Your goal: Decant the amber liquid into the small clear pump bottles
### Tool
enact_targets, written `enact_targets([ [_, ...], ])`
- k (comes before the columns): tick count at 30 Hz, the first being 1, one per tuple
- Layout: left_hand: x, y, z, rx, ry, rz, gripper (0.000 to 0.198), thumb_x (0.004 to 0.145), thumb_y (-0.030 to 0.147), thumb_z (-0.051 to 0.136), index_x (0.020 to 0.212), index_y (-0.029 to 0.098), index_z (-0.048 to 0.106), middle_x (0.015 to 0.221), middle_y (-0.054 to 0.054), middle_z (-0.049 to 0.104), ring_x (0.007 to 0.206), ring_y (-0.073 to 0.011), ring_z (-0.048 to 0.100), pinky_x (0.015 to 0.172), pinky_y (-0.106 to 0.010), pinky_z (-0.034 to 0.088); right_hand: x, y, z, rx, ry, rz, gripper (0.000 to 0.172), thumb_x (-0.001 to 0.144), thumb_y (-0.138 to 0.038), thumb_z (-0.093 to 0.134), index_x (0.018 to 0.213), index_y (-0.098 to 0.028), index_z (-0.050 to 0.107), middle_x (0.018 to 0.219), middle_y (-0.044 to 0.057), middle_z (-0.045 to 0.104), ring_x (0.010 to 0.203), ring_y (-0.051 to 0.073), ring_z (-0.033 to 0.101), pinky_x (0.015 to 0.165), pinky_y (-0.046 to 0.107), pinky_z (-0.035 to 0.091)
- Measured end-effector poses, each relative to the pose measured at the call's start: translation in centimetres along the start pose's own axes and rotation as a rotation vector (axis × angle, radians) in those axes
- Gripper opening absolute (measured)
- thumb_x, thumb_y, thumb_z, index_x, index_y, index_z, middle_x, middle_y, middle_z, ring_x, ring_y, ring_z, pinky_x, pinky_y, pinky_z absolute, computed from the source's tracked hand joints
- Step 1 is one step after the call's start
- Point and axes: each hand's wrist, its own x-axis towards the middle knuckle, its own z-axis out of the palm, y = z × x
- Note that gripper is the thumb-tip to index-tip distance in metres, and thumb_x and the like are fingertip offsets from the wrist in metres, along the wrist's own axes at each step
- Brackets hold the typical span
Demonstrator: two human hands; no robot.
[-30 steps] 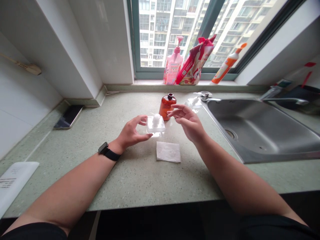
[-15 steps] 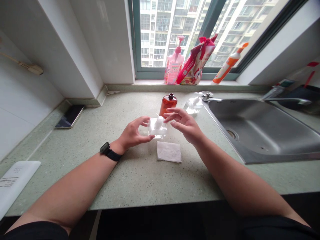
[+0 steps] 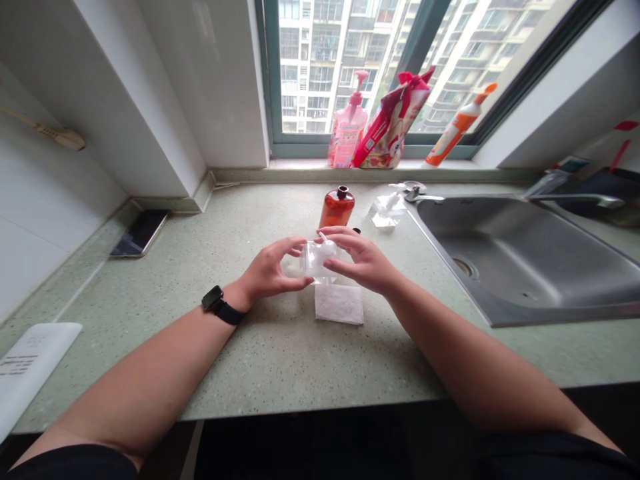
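A clear square pump bottle (image 3: 311, 261) with a white pump head (image 3: 328, 249) is tilted to the right above the counter. My left hand (image 3: 270, 268) grips its base from the left, thumb in front and fingers behind. From the right, my right hand (image 3: 365, 261) closes around the pump head, with the thumb on the near side and the fingers on the far side. Behind my right fingers stands an uncapped amber bottle (image 3: 337, 209), and a small black cap (image 3: 357, 231) shows just past them. A folded white tissue (image 3: 339, 305) lies in front of the bottle.
Another clear pump bottle (image 3: 387, 211) stands beside the steel sink (image 3: 520, 260) on the right. A phone (image 3: 140, 233) lies at the back left, and a white device (image 3: 37, 370) at the left edge. A pink pump bottle (image 3: 347, 133), red bag (image 3: 393, 127) and orange-white bottle (image 3: 457, 131) line the windowsill.
My right hand has moved left and closed around the pump head. The clear pump bottle has tipped to the right in my left hand. The black cap has come into view.
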Motion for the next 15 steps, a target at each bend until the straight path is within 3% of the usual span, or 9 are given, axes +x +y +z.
enact_targets([
  [5,0.2,0.7,0.0,-0.085,-0.067,0.039,0.068,0.084,0.031,0.088,0.146,0.026,0.06,0.144,-0.011,0.071,0.12,-0.0253,0.073,0.103,-0.044,0.063,0.1,-0.5,-0.4,0.032,-0.084,-0.026,0.038,0.092,-0.046,0.081,0.129,-0.037,0.078,0.147,0.007,0.066,0.141,0.029,0.061,0.125,0.055,0.045],
  [9,0.0,0.5,0.0,-0.069,-0.055,0.022,0.067,0.081,0.033,0.089,0.141,0.023,0.063,0.139,-0.012,0.073,0.109,-0.0245,0.076,0.098,-0.043,0.064,0.2,-0.9,-0.7,0.037,-0.118,-0.046,0.032,0.095,-0.045,0.078,0.126,-0.037,0.08,0.141,0.006,0.07,0.138,0.027,0.063,0.121,0.052,0.048],
  [15,-0.3,0.2,0.3,0.043,0.023,-0.026,0.068,0.077,0.041,0.093,0.134,0.021,0.061,0.121,-0.011,0.076,0.107,-0.0262,0.076,0.097,-0.044,0.064,0.3,-0.5,0.4,-0.032,0.1,-0.025,0.029,0.085,-0.053,0.085,0.105,-0.032,0.085,0.121,0.007,0.076,0.123,0.029,0.07,0.115,0.053,0.051],
])
